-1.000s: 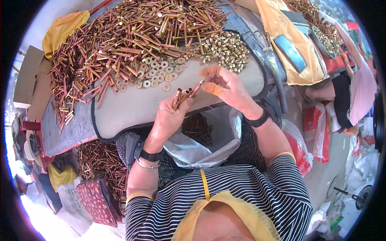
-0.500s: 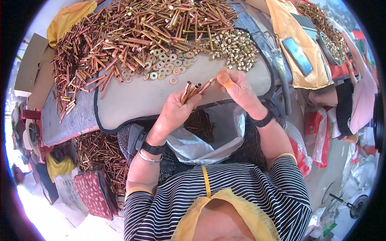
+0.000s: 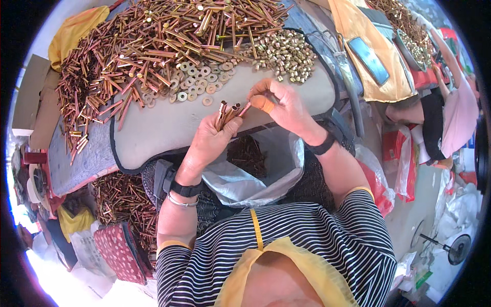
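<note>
Several copper-coloured anchor bolts (image 3: 223, 113), some with hollow sleeve ends, are bunched in my left hand (image 3: 210, 139), its fingers wrapped round them. One bolt (image 3: 245, 109) sticks out of the bunch toward the right. My right hand (image 3: 286, 108), with an orange wrap on the thumb, closes its fingertips at that bolt's far end; what else they cover is hidden. Beyond my hands, flat washers (image 3: 204, 82) are scattered beside a big heap of long copper-coloured bolts (image 3: 169, 43). A pile of small brass-coloured nuts (image 3: 286, 53) lies to their right.
Below my hands, a white sack (image 3: 230, 184) sits open on my lap with metal pieces (image 3: 247, 156) inside. More bolts (image 3: 123, 204) fill a container at lower left. A phone (image 3: 368, 60) rests on orange cloth (image 3: 378, 92) at right. Another person's arm (image 3: 447, 56) is at far right.
My right fingers have moved from just off the bolt's tip onto its end, hiding the tip. The whole view has shifted slightly, with both hands now further left in it.
</note>
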Motion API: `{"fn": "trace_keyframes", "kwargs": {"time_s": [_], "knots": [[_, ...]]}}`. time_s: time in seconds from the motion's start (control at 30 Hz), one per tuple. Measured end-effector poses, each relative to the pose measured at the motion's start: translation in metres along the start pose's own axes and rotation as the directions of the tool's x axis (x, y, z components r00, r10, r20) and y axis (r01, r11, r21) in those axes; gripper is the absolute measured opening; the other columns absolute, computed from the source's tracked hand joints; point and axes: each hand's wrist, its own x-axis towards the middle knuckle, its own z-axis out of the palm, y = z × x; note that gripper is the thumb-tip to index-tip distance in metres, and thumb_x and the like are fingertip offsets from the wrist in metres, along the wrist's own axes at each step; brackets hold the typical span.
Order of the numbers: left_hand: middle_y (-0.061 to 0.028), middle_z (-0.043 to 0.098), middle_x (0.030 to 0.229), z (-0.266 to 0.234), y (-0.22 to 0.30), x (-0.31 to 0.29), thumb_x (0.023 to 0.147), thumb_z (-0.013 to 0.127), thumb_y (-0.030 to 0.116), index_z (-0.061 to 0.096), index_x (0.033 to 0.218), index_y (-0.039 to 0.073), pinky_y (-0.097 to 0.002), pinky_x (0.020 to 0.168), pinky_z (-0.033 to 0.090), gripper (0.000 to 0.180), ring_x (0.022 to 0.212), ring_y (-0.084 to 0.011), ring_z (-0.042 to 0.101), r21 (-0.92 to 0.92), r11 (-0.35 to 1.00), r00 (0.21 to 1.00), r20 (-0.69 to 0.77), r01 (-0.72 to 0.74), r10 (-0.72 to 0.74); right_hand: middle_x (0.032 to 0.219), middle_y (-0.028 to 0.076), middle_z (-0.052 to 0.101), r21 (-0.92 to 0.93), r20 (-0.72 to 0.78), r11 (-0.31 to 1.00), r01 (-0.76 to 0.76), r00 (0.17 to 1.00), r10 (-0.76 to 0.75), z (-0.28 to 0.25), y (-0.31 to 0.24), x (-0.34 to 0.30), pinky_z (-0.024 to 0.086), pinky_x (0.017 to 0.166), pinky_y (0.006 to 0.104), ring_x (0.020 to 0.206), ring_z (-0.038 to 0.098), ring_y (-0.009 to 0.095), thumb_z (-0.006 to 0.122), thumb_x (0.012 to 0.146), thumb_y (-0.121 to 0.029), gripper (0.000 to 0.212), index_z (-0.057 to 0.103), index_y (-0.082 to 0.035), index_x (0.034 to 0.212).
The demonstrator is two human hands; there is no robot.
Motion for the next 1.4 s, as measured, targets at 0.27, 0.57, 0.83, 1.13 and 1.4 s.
{"fn": "trace_keyframes", "kwargs": {"time_s": [0.27, 0.57, 0.83, 1.13, 1.4], "knots": [[0.0098, 0.046, 0.065, 0.000, 0.005, 0.000, 0.094, 0.058, 0.021, 0.067, 0.104, 0.005, -0.0185, 0.050, 0.030, 0.020, 0.057, -0.0006, 0.038, 0.070, 0.997, 0.999, 0.017, 0.033, -0.034, 0.079, -0.002, 0.059, -0.113, -0.036, 0.991, 0.070, 0.997, -0.075, -0.004, 0.003, 0.001, 0.045, 0.064, 0.0232, 0.073, 0.053, 0.007, 0.071, 0.084, -0.018, 0.021, 0.062, 0.000, 0.087], [0.0098, 0.047, 0.066, 0.001, 0.008, -0.001, 0.093, 0.059, 0.021, 0.065, 0.106, 0.005, -0.0185, 0.050, 0.031, 0.021, 0.058, -0.0003, 0.039, 0.059, 0.997, 0.999, 0.013, 0.052, -0.053, 0.081, 0.001, 0.063, 0.030, 0.038, 0.999, -0.033, 0.999, 0.032, -0.002, 0.003, 0.002, 0.045, 0.068, 0.0230, 0.074, 0.056, 0.009, 0.069, 0.086, -0.023, 0.023, 0.063, -0.002, 0.094], [0.0079, 0.049, 0.072, 0.003, 0.011, 0.000, 0.093, 0.057, 0.013, 0.065, 0.102, 0.002, -0.0205, 0.057, 0.037, 0.016, 0.065, -0.0023, 0.042, 0.080, 0.992, 0.995, 0.017, 0.094, -0.096, 0.070, 0.007, 0.063, -0.153, -0.015, 0.984, 0.090, 0.996, -0.093, -0.005, 0.006, 0.003, 0.046, 0.060, 0.0265, 0.065, 0.057, 0.011, 0.069, 0.085, -0.021, 0.019, 0.066, -0.002, 0.086], [0.0091, 0.048, 0.067, -0.001, 0.002, 0.000, 0.093, 0.059, 0.020, 0.065, 0.101, 0.004, -0.0180, 0.050, 0.030, 0.019, 0.058, -0.0013, 0.040, 0.058, 0.998, 1.000, 0.014, 0.014, -0.015, 0.079, 0.000, 0.061, -0.087, 0.061, 0.994, -0.071, 0.995, 0.076, -0.010, 0.002, 0.001, 0.042, 0.069, 0.0218, 0.076, 0.052, 0.008, 0.068, 0.087, -0.024, 0.023, 0.063, -0.002, 0.092], [0.0083, 0.050, 0.072, 0.002, 0.011, -0.001, 0.093, 0.057, 0.010, 0.064, 0.103, 0.001, -0.0211, 0.057, 0.038, 0.015, 0.065, -0.0033, 0.043, 0.055, 0.996, 0.997, 0.017, 0.072, -0.073, 0.076, 0.006, 0.063, -0.031, 0.021, 0.998, 0.049, 0.999, -0.048, -0.001, 0.004, 0.000, 0.043, 0.060, 0.0292, 0.065, 0.051, 0.013, 0.067, 0.086, -0.020, 0.020, 0.062, 0.000, 0.083]]}}
